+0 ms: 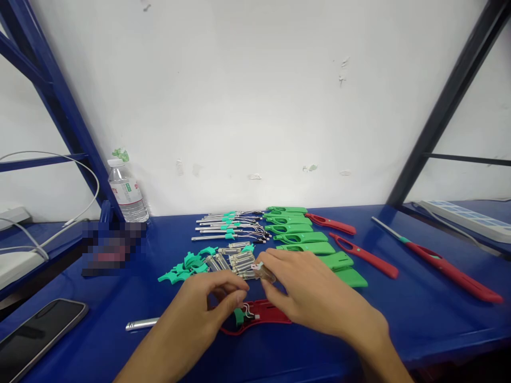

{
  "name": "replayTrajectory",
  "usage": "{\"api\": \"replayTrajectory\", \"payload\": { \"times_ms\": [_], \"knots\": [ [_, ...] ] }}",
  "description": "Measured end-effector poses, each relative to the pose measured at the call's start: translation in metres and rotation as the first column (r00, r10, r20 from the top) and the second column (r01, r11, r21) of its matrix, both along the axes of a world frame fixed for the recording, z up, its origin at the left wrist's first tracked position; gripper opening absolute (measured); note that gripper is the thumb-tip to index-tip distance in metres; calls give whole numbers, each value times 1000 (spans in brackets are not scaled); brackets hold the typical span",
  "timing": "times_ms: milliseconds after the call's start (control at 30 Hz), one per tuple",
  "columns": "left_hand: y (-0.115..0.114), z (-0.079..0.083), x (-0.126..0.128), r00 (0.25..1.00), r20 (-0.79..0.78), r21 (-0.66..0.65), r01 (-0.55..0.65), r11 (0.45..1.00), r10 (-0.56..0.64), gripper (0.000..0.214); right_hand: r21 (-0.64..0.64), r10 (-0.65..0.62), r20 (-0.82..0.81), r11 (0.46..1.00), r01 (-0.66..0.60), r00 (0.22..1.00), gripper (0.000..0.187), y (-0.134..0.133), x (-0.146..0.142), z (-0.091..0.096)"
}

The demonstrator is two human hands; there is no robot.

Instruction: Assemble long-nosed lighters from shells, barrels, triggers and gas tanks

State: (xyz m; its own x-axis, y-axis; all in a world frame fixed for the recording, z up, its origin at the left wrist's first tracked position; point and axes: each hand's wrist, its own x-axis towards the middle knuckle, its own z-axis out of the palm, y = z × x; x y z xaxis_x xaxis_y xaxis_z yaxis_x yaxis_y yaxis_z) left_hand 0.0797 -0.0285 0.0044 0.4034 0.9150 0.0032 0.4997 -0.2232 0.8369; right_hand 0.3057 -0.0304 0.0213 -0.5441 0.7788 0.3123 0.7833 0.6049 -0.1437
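Note:
In the head view my right hand (pixel 307 290) pinches a small clear lighter fuel tank (pixel 264 273) between thumb and fingers. My left hand (pixel 203 306) is closed, thumb against curled fingertips; whether anything is between them is hidden. Below both hands lies an open red lighter shell half (pixel 271 311), partly covered by them. Inside it sit a green trigger (pixel 238 317) and white wires. A metal lighter tube (pixel 141 324) sticks out to the left from behind my left wrist. Several clear fuel tanks (pixel 241 260) lie piled just beyond my fingers.
Green triggers (pixel 191 263) are heaped left of the tanks. Behind lie wired metal tubes (pixel 215 230). Green shell halves (pixel 305 248) and red shell halves (pixel 365 255) lie rightward, beside an assembled red lighter (pixel 443 266). A phone (pixel 43 338) and water bottle (pixel 128 194) stand left.

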Motion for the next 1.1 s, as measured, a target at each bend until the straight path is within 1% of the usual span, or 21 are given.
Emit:
{"api": "replayTrajectory", "payload": {
  "times_ms": [67, 133, 167, 267, 333, 433, 500, 600, 667, 767, 933, 1100],
  "knots": [
    [-3, -6, -1, 985, -164, 106, -35, 994, 53, 27, 1, -18, 11, 1000, 18, 1000, 11, -2, -1, -1],
    [-5, -12, -4, 958, -274, 175, -42, 984, 89, 28, -2, -31, 27, 1000, 31, 999, 8, -4, -2, -1],
    [-6, -13, -6, 947, -310, 186, -29, 982, 86, 30, -6, -33, 28, 999, 34, 999, 8, -5, -3, -2],
    [-8, -14, -10, 914, -403, 159, 15, 987, 51, 34, -60, -10, 12, 998, 11, 1000, 6, -5, -3, -4],
    [-7, -11, -10, 893, -449, 147, 26, 989, 43, 34, -111, 25, 13, 994, -23, 1000, 12, -5, -4, -6],
    [-6, -8, -7, 879, -476, 137, 51, 989, 20, 32, -149, 87, 40, 986, -80, 995, 22, -3, -6, -12],
    [-6, -8, -5, 871, -490, 130, 56, 990, 15, 30, -142, 114, 67, 985, -103, 991, 20, -3, -9, -16],
    [-5, -9, -1, 846, -532, 136, 46, 990, 34, 21, -117, 120, 108, 987, -107, 987, 17, -3, -14, -21],
    [-5, -9, 0, 823, -566, 135, 42, 990, 42, 16, -104, 124, 122, 988, -111, 985, 16, -3, -17, -22],
    [-5, -8, 2, 806, -590, 127, 41, 991, 42, 15, -85, 131, 146, 989, -119, 981, 13, -1, -19, -21],
    [-3, -8, 1, 808, -588, 114, 47, 992, 29, 15, -15, 136, 230, 991, -136, 964, 15, 0, -22, -18],
    [-6, -7, 0, 838, -545, 149, 51, 988, 38, 12, -27, 168, 253, 986, -167, 953, 14, -2, -24, -12]
  ]
}}
